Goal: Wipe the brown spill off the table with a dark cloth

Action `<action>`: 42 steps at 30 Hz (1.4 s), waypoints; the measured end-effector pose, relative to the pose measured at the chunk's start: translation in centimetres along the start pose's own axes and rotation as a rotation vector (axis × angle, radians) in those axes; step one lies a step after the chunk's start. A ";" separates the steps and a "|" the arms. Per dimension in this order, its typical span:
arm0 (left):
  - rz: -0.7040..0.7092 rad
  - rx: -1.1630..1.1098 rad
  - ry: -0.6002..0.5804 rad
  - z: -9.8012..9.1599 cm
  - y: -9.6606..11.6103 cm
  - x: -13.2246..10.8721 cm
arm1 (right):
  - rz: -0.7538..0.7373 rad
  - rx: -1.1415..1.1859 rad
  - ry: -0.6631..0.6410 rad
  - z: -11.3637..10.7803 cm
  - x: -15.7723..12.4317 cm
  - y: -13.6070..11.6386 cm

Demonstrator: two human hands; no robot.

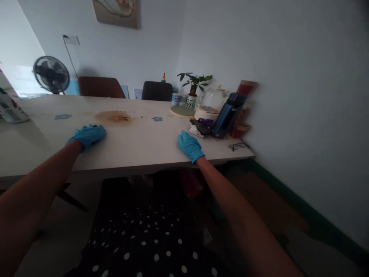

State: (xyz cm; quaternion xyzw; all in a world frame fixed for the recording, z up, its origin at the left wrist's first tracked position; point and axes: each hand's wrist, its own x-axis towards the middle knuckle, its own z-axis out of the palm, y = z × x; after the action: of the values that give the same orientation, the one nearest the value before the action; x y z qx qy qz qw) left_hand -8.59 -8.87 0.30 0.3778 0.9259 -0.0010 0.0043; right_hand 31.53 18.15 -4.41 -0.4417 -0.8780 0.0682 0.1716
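Note:
My left hand [88,135], in a blue glove, rests on the white table [144,142], just in front of a brown stain [115,117]. Its fingers are curled, and a small dark bit shows at the knuckles; whatever lies under the palm is hidden. My right hand [189,146], gloved in the same blue, lies on the table near its front edge, fingers together and apparently holding nothing. Just beyond it are a white item [196,131] and a dark flat object [201,126].
On the right stand a blue upright device [227,115], a glass kettle [213,99], a potted plant [191,100] and a green mat [182,111]; glasses [238,146] lie near the corner. A white bottle [11,109] stands left. Behind are chairs [99,87] and a fan [52,74].

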 end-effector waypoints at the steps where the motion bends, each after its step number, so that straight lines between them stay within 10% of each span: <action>1: 0.014 -0.024 0.003 -0.1 1.5 0.1 | -0.001 -0.007 -0.005 0.0 0.0 0.0; 15: 0.542 -0.185 -0.015 0.9 27.2 0.0 | -0.072 -0.113 -0.052 -1.2 -0.7 -1.1; 21: 0.753 -0.214 -0.031 1.9 31.4 -1.4 | -0.084 -0.128 -0.090 -1.5 -0.9 -1.2; 28: 0.635 -0.230 -0.017 1.4 24.2 0.0 | -0.060 -0.129 -0.149 -1.7 -0.7 -1.4; 38: 0.097 -0.180 0.019 0.3 2.3 1.1 | -0.064 -0.131 -0.261 -2.0 -0.8 -1.5; 42: -0.130 -0.110 0.029 0.2 -3.5 0.3 | -0.075 -0.135 -0.254 -2.0 -0.7 -1.4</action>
State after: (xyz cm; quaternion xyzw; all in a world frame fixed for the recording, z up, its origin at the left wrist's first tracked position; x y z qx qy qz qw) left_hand -11.24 -11.12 0.07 0.3159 0.9471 0.0551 0.0115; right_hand 31.58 16.65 -2.30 -0.4069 -0.9111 0.0579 0.0315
